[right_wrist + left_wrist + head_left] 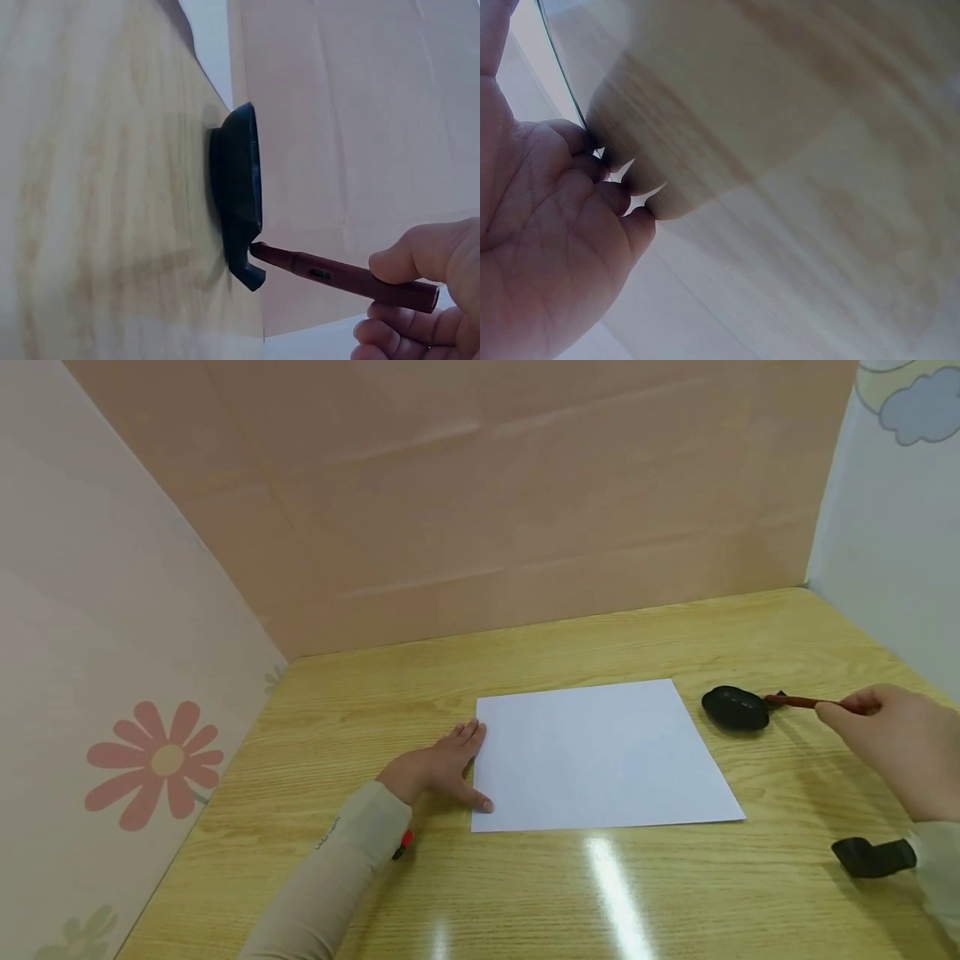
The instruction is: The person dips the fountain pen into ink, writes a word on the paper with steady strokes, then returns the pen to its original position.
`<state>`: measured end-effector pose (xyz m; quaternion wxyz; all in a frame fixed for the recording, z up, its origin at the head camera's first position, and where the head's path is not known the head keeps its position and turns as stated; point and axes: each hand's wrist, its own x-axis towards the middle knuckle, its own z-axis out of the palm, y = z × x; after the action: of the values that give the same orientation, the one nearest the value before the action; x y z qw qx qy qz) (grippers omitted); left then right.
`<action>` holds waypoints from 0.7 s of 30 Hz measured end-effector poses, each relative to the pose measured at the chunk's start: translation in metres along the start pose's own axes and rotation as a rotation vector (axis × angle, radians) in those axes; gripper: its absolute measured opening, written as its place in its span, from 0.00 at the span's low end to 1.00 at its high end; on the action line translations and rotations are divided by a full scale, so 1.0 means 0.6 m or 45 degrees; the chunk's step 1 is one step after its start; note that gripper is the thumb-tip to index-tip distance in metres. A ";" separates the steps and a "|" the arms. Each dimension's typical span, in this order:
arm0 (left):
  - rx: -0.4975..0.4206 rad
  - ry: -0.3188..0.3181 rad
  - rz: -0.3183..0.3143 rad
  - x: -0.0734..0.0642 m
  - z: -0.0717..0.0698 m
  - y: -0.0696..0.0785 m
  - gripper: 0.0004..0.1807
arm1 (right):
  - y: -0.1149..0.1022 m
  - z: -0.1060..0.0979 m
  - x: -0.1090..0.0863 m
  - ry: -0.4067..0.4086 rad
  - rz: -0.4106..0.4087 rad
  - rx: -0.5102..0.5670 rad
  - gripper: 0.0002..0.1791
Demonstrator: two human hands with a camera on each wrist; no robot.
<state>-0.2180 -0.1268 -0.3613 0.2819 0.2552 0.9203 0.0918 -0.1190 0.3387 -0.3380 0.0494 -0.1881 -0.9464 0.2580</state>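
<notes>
A blank white sheet of paper (596, 760) lies on the wooden table. My left hand (444, 766) rests on its left edge, fingers and thumb spread; in the left wrist view the fingertips (637, 225) reach the sheet side. To the right of the paper sits a small black dish (735, 708) with a short stem or spout, seen from the side in the right wrist view. My right hand (896, 739) pinches a dark red pen-like stick (352, 281) between thumb and fingers. The stick's dark tip is at the dish's stem end; I cannot tell whether they touch.
The table (525, 902) meets a pinkish-brown covered wall (525, 510) at the back and pale walls at both sides. Under the right wrist shows a black piece (873, 857); by the left wrist, a small red and black one (403, 843).
</notes>
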 end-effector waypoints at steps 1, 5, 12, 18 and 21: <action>-0.001 0.001 -0.002 0.000 0.000 0.000 0.64 | -0.002 0.000 0.000 0.017 -0.006 0.013 0.34; -0.003 0.003 0.003 0.001 0.000 -0.001 0.64 | -0.015 -0.001 0.002 0.111 -0.041 0.074 0.32; 0.001 0.002 0.021 0.000 0.000 -0.001 0.64 | -0.038 0.000 0.016 0.313 -0.072 0.184 0.27; -0.002 0.001 0.012 -0.003 -0.001 0.003 0.64 | -0.051 -0.005 0.029 0.409 -0.075 0.253 0.26; -0.005 0.000 0.006 -0.003 -0.002 0.002 0.64 | -0.060 -0.009 0.034 0.437 -0.061 0.264 0.25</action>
<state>-0.2170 -0.1266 -0.3593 0.2821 0.2568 0.9196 0.0942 -0.1488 0.3202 -0.3154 0.2352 -0.2006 -0.8967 0.3169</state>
